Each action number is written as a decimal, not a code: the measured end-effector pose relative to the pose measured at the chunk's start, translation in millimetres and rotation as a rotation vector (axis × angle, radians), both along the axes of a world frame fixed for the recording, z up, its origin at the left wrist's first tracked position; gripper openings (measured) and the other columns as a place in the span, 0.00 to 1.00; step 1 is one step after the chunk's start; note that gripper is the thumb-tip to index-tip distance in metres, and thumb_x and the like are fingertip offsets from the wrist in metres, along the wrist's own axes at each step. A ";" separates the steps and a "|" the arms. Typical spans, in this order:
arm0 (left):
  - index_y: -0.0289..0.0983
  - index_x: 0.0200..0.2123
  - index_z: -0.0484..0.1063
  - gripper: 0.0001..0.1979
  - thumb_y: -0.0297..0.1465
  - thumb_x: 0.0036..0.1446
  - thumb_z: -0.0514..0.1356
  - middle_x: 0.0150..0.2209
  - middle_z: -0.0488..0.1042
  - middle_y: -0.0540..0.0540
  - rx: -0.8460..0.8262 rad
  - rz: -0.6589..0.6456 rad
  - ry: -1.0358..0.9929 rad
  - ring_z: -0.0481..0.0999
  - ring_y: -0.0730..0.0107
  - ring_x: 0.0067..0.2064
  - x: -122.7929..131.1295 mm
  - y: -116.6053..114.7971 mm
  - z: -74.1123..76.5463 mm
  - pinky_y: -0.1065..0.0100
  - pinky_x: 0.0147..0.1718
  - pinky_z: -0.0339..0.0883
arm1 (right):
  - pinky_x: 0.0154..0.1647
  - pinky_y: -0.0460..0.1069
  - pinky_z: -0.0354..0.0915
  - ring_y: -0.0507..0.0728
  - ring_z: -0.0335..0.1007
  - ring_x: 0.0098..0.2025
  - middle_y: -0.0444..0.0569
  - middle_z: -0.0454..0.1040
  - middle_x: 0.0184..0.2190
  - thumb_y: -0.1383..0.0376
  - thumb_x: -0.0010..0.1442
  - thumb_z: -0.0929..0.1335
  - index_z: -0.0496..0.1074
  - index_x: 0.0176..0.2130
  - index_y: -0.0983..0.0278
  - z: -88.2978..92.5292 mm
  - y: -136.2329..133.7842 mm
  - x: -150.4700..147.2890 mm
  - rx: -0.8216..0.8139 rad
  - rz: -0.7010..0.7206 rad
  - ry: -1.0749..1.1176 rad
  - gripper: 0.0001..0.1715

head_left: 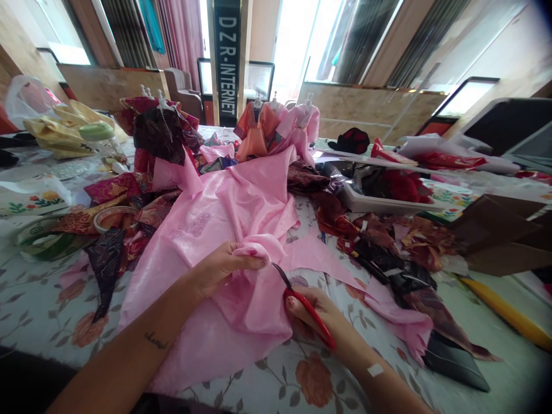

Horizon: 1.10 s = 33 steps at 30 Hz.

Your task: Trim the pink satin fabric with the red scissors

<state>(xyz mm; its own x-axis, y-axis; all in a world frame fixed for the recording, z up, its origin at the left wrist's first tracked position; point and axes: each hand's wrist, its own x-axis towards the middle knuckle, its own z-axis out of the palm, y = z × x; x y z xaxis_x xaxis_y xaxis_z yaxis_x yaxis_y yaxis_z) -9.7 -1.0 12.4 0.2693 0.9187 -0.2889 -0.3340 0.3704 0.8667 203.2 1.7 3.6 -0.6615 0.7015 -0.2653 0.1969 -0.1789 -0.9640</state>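
Observation:
A large piece of pink satin (224,195) spreads over the floral tablecloth (56,305). My left hand (224,267) pinches a gathered fold of the satin between thumb and fingers. My right hand (319,310) holds a pair of red-handled scissors (307,309), with the dark blades pointing up-left. The blade tips reach the edge of the fold, close to my left fingertips. The lower blade is hidden behind the satin.
Scraps of dark red and gold brocade (388,247) lie to the right, and more (116,207) lie to the left. Small dressed figures on stands (159,132) rise at the back. Behind the scraps stands a white tray (379,204). A long yellow object (506,313) lies at the right.

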 end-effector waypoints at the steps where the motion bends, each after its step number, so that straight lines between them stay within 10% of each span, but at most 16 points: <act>1: 0.32 0.27 0.74 0.10 0.31 0.44 0.69 0.24 0.73 0.50 0.002 -0.005 0.001 0.71 0.76 0.26 -0.1 0.0 0.1 0.74 0.28 0.62 | 0.15 0.45 0.38 0.45 0.43 0.14 0.36 0.51 0.11 0.39 0.51 0.66 0.58 0.20 0.62 0.6 0.1 -0.2 0.003 0.001 0.000 0.32; 33: 0.31 0.26 0.75 0.11 0.31 0.40 0.71 0.23 0.72 0.50 -0.014 0.071 0.025 0.70 0.76 0.25 12.0 -2.6 -3.5 0.74 0.27 0.61 | 0.15 0.45 0.36 0.45 0.43 0.15 0.36 0.52 0.13 0.42 0.52 0.68 0.57 0.22 0.63 -9.6 -0.8 -3.7 0.015 -0.028 0.026 0.30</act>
